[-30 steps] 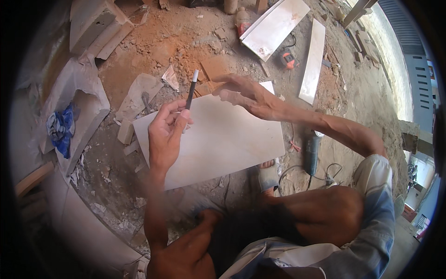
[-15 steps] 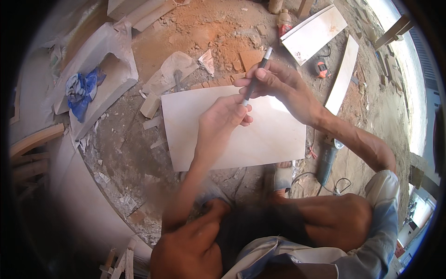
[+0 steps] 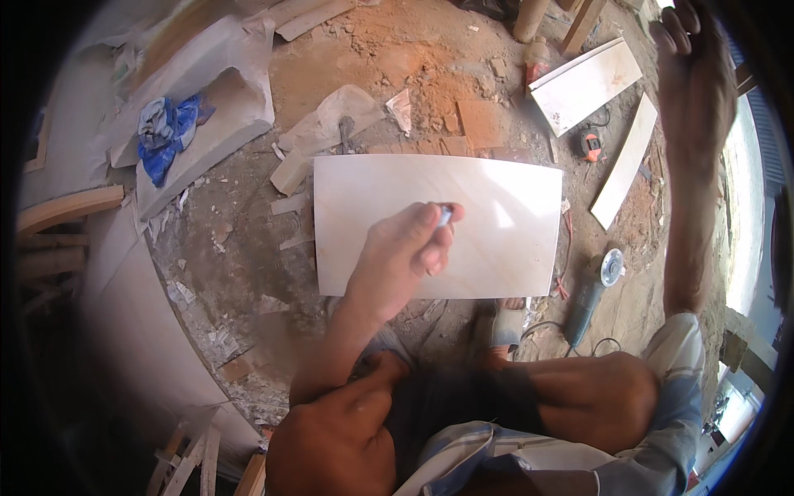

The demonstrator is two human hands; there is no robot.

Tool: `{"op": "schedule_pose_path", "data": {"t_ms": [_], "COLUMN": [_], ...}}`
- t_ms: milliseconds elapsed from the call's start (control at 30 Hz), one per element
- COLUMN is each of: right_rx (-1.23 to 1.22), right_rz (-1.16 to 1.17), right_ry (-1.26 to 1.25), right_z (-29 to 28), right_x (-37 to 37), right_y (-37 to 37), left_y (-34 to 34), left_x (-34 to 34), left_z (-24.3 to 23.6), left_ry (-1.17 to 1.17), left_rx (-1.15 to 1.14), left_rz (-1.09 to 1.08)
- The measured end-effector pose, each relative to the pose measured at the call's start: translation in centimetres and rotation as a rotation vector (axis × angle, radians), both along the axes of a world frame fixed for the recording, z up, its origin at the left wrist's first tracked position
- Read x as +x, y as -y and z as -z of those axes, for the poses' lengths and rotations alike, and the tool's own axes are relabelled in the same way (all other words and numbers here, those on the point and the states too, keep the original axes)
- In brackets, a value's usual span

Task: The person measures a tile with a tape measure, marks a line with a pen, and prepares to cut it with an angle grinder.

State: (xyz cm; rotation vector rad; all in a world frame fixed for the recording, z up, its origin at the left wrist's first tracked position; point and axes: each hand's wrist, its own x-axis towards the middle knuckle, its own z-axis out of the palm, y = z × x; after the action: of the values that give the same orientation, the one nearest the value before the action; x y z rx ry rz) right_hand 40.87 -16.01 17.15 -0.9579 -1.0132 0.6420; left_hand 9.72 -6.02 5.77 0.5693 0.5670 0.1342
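My left hand [image 3: 405,252] is closed above a pale rectangular tile [image 3: 504,273] lying on the ground. Between its thumb and forefinger shows a short whitish end of a pen [image 3: 445,216] with a dark edge. Whether the whole pen or just its end piece is there, I cannot tell. My right hand [image 3: 699,91] is raised at the upper right, away from the tile. Some of its fingertips show, bent; the rest is cut off by the picture's edge, so anything in it is hidden.
An angle grinder [image 3: 591,302] with its cable lies right of the tile. Farther off are a tape measure [image 3: 590,145], a narrow tile strip [image 3: 626,165] and a wider cut piece [image 3: 587,87]. A blue cloth [image 3: 165,140] rests on a white block [image 3: 240,124] at left. Rubble surrounds the tile.
My hands were together on the dark, white-ended pen over the tile. Now they are apart: the right has swung up and to the right, the left has come slightly nearer.
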Motion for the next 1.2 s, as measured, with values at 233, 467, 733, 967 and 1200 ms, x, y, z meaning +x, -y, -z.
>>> {"op": "schedule_pose_path", "data": {"t_ms": [233, 467, 733, 967, 1200], "right_rx": [-0.447, -0.624, -0.512, -0.577, -0.906], "right_rz": [-0.064, -0.21, -0.344, -0.301, -0.667], "right_ry": [1.004, 1.136, 1.321, 1.014, 0.059], "right_z": [4.8, 4.4, 8.2, 13.1, 15.3], "right_x": [-7.9, -8.3, -8.7, -9.6, -9.3], "right_y": [0.6, 0.6, 1.3, 4.0, 4.9], "left_y": [-1.3, -1.2, -0.7, 0.1, 1.4], "left_x": [1.3, 0.3, 0.5, 1.3, 1.8], "left_z": [-2.0, -1.2, -0.3, 3.5, 3.8], "left_ry": [0.044, -0.07, -0.332, -0.328, -0.402], "left_rx": [0.392, 0.496, 0.62, 0.706, 0.739], "left_rz": [-0.156, -0.137, 0.034, 0.067, 0.17]}}
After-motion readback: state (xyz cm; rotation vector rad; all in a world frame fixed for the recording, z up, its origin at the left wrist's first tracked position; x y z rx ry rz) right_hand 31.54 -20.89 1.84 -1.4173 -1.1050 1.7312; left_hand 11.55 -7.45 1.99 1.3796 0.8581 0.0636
